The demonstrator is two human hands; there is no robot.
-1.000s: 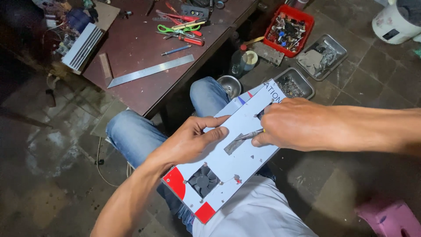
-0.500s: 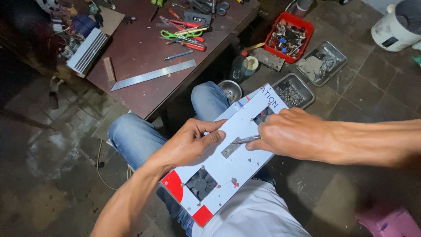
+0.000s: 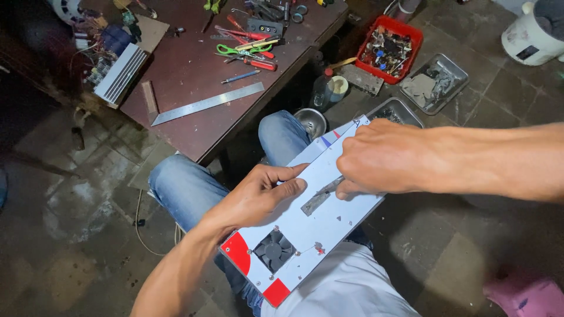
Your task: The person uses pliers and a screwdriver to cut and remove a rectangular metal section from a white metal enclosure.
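Here, near the centre of the frame, a long pale panel point(image 3: 329, 217) with red corner patches lies slantwise across the person's lap, over the blue jeans point(image 3: 188, 188). A small black fan point(image 3: 274, 250) sits in a square opening near the panel's lower end, toward the bottom centre of the frame.

The left hand point(image 3: 258, 196) comes up from the lower left and lies on the panel's left edge, its grip clenched on that edge with the fingers curled on top. The right hand point(image 3: 382, 155) reaches in from the right side of the frame and rests on the panel's upper half. Its fingers are closed over a slim grey metal tool point(image 3: 320, 195), whose free end lies flat against the panel and points toward the left hand; how firmly it is pinched cannot be told, as the fingertips are hidden under the hand.

In the upper left of the frame stands a dark reddish tabletop point(image 3: 194, 76). On it lie a steel ruler point(image 3: 207, 103), green-handled scissors point(image 3: 238, 50) and a red-handled screwdriver point(image 3: 258, 63). At its left end rests a ribbed grey heat sink point(image 3: 120, 73).

On the stone floor at the upper right sit a red tray point(image 3: 392, 40) of small parts, a metal tray point(image 3: 435, 82) and a white bucket point(image 3: 531, 35). A small steel bowl point(image 3: 311, 120) stands just beyond the knee.
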